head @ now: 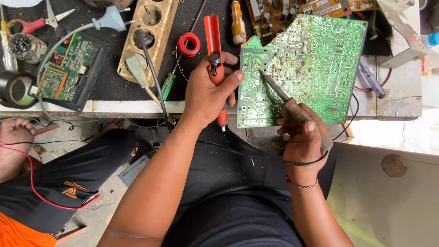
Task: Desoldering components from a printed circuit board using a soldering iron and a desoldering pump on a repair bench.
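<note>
**Soldering iron meets green board at a crowded bench**

At far left, a roll of black tape (14,89) lies beside a small circuit board in a black tray (68,68) on the dark work mat. A white plug (109,19) and a wooden socket strip (148,39) sit farther along, with a red solder spool (189,44) just beyond. At centre, the left hand (208,93) is closed around a red desoldering pump (215,55), held upright with its thumb stretched to touch the edge of the large green circuit board (302,68). That board lies solder side up over the bench's front edge. The right hand (304,137) grips the wooden handle of a soldering iron (281,96), whose tip rests on the board's left part. A blue screwdriver (372,80) lies to the right.
</note>
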